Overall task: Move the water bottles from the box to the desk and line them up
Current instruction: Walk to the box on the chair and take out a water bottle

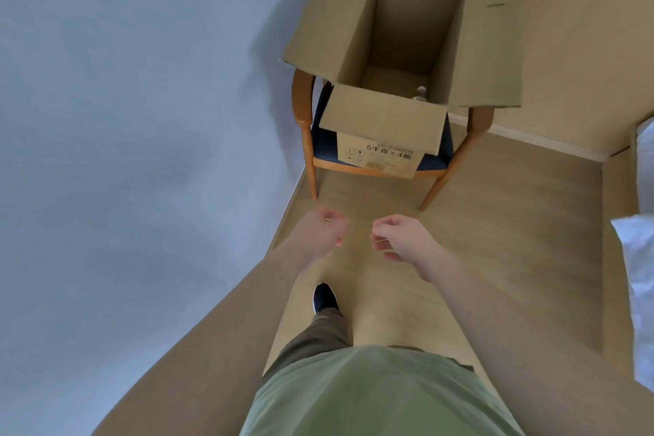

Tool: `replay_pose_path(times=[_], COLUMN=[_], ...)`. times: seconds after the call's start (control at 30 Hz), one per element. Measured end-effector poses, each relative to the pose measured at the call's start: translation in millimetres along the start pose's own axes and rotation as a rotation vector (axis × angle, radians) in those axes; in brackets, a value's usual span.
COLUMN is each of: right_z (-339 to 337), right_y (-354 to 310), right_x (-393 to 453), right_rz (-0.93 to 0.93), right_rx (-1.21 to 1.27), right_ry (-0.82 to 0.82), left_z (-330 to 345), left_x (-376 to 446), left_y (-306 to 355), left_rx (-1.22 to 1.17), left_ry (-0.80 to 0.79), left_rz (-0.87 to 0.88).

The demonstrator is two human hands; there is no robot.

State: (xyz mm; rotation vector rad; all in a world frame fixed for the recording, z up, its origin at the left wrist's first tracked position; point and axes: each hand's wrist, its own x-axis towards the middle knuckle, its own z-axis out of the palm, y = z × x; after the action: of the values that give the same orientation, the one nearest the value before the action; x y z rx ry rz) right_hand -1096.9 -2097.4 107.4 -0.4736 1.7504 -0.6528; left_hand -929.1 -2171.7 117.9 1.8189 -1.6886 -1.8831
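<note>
Bottle (421, 93) in box (384, 124), well beyond both empty hands.

- Box (384, 124): a tall brown cardboard carton that sits upright on the blue seat of a wooden chair (308, 152), against the wall. All four top flaps are folded outward, so the inside shows. The front face carries printed black text and handling symbols.
- Bottle (421, 93): only its clear top and cap show, low inside the box at the near right corner, just behind the front flap. It appears upright.
</note>
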Motion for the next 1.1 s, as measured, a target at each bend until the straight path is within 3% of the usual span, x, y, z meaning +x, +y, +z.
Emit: replay_pose_path(times=[0.27,0.6,1.1], right_z=[6.5,-54.3,-149.9], right_y=[-98.6,-211.3,-264.9], right_x=[46.6,122.4,290.8], right_rz=[-0.077,-0.229,-0.022], right_rx=[0.051,0.146,0.117], right_ry=[0.05,0.14,0.166], left_z=[-62.3,-89.9,-65.4], left_x=[66.4,150.3,309.3], left_y=[73.6,188.9,289.2], left_rx=[0.033,0.043,0.062], left_ry=[-0.026,-0.03,-0.065], left_rz=[0.102,0.243,0.056])
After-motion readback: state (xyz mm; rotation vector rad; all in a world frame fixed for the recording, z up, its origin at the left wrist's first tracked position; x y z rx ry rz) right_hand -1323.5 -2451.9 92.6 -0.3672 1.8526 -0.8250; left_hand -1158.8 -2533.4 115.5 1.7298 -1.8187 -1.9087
